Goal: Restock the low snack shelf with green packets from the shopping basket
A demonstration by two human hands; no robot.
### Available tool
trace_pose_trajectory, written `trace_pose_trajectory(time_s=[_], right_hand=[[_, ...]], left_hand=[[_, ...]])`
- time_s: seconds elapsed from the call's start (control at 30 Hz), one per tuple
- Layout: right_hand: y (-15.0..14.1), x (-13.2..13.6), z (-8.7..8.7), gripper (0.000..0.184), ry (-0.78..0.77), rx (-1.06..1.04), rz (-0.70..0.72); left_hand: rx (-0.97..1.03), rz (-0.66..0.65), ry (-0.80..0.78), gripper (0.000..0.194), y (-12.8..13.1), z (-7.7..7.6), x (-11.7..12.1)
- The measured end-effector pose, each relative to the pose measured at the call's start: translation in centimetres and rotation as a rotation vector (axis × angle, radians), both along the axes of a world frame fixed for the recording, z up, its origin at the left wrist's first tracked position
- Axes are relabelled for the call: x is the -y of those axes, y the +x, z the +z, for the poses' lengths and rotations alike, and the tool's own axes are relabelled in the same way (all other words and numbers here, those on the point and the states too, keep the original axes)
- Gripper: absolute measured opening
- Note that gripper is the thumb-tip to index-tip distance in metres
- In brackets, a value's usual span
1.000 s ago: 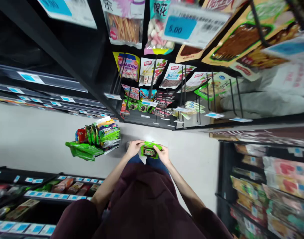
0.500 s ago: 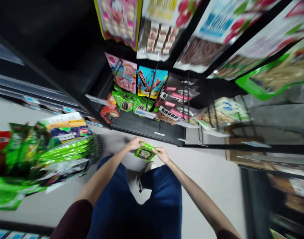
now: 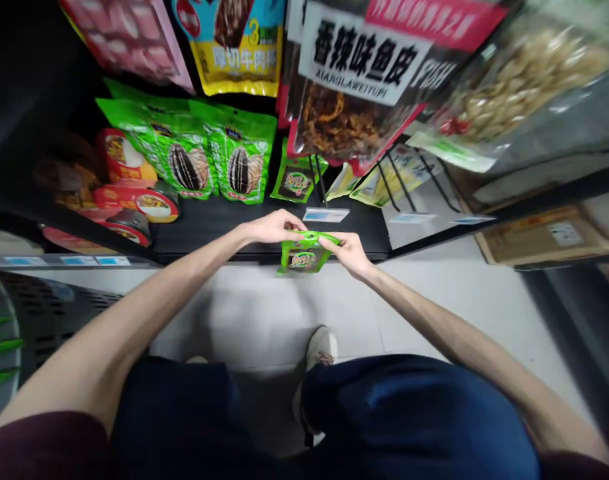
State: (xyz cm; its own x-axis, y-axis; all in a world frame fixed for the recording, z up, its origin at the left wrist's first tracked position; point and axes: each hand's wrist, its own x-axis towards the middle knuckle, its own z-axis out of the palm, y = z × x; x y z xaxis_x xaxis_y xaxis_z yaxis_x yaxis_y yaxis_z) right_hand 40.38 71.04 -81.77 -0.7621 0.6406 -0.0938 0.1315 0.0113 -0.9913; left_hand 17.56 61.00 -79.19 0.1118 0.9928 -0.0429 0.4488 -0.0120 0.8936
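A small green snack packet (image 3: 301, 255) hangs between both hands, just in front of the bottom black shelf (image 3: 244, 223). My left hand (image 3: 273, 227) pinches its top left edge. My right hand (image 3: 348, 252) pinches the top right edge. A like green packet (image 3: 296, 181) hangs on a peg straight behind, under a dark fish-skin packet (image 3: 357, 87). I am crouched low, with my knees and one white shoe (image 3: 318, 350) below the hands.
Green sunflower-seed bags (image 3: 212, 152) and red tubs (image 3: 134, 200) stand on the shelf at left. Metal pegs with price tags (image 3: 326, 215) jut out at right. A basket's dark mesh (image 3: 39, 313) is at far left. A cardboard box (image 3: 544, 240) lies at right.
The view has dropped from standing height to a crouch at the bottom shelf. Both hands kept hold of the green packet and carried it forward to the shelf's edge.
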Motion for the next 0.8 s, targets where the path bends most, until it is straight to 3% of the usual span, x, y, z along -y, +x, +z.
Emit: trace_pose_trajectory(time_s=[0.1,0.2,0.43,0.63,0.8], right_hand=[[0.2,1.0,0.1,0.048,-0.047,-0.058,-0.132],[-0.2,1.6,-0.5,0.048,-0.079,-0.059,-0.175],[-0.6,1.0,-1.1,0.041,0.05,-0.084,-0.184],[-0.8,-0.3,-0.3,0.034,0.169,-0.08,-0.235],[-1.8,-1.3,0.3,0.027,0.256,-0.086,-0.264]], left_hand=[[-0.015,0.195,0.076,0.026,1.9,0.2,0.3],[0.027,0.31,0.074,0.024,2.9,-0.7,0.4],[0.147,0.327,0.246,0.032,3.0,-2.8,0.6],[0.24,0.456,0.288,0.02,3.0,-2.3,0.5],[0.307,0.527,0.321,0.023,2.5,-1.9,-0.1]])
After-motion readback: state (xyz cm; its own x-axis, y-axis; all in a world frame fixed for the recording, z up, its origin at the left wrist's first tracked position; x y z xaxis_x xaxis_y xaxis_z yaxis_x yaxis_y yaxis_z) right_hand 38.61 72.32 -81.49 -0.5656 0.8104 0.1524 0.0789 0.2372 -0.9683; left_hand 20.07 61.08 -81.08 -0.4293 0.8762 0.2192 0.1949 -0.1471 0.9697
